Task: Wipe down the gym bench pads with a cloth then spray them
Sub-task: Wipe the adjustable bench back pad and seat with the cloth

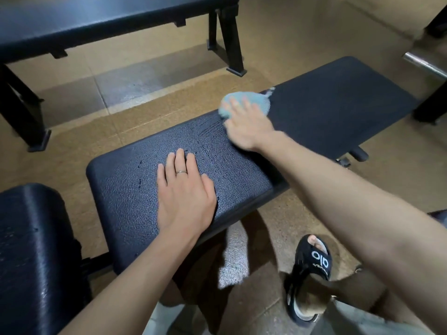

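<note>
Tan speckled gym flooring [169, 102] fills the head view, with a dark flat bench [72, 18] standing across the top left and a chrome bar [425, 64] at the right edge; a black padded seat [31, 250] sits at the lower left. Across the middle runs the surface being cleaned, two dark textured pads end to end: the near seat pad [125, 194], beaded with droplets and wet streaks, and the longer back pad [338, 102] beyond it. The left hand [183, 192] lies flat on the near pad, fingers straight and spread, a ring on one finger, holding nothing; the right hand [244, 122] reaches forward with fingers extended, pressing down on a light blue cloth [244, 102] bunched under its fingers; the cloth sits at the far edge, about where the two pads meet. Below the surface, a foot in a black slide sandal [312, 272] rests on the floor.
</note>
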Tool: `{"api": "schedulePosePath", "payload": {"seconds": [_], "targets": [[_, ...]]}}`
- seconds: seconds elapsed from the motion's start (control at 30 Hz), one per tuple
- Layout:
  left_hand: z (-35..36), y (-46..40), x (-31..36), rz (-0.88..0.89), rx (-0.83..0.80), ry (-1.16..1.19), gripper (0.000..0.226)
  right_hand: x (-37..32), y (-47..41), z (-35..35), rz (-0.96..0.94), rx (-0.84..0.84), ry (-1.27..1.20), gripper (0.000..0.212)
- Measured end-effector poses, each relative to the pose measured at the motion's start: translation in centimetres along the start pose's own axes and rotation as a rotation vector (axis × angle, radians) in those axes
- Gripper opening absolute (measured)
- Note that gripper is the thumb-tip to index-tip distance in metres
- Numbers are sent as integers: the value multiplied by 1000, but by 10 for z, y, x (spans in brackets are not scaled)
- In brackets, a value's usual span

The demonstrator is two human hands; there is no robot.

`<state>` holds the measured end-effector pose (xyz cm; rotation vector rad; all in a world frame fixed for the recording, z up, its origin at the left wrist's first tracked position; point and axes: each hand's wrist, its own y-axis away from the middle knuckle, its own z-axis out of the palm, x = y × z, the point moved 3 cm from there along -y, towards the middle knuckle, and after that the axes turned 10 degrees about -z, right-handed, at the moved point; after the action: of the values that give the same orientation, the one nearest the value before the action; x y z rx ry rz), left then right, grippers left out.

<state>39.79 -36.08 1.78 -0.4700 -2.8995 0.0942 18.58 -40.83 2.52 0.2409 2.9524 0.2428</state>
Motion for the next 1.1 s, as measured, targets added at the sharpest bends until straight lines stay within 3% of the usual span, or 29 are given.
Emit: {"api": "schedulePosePath", "payload": {"seconds": [0.13,0.33,0.53,0.7,0.83,1.1], "targets": [[-3,2,0,22,15,-4,67,-66,0,14,-169,8,-17,60],[-1,-3,-4,44,45,43,59,-57,10,7,-217,-18,-13,58],[-13,-2,-18,56,-3,208,58,13,69,3,35,19,-79,56],[-35,-5,-79,-21,96,96,59,5,115,24,135,32,-41,62],[-33,-5,-112,-118,71,93,56,-53,147,33,27,4,30,83],[-22,0,-113,-182,81,223,61,-187,163,59,-355,56,7,67]]}}
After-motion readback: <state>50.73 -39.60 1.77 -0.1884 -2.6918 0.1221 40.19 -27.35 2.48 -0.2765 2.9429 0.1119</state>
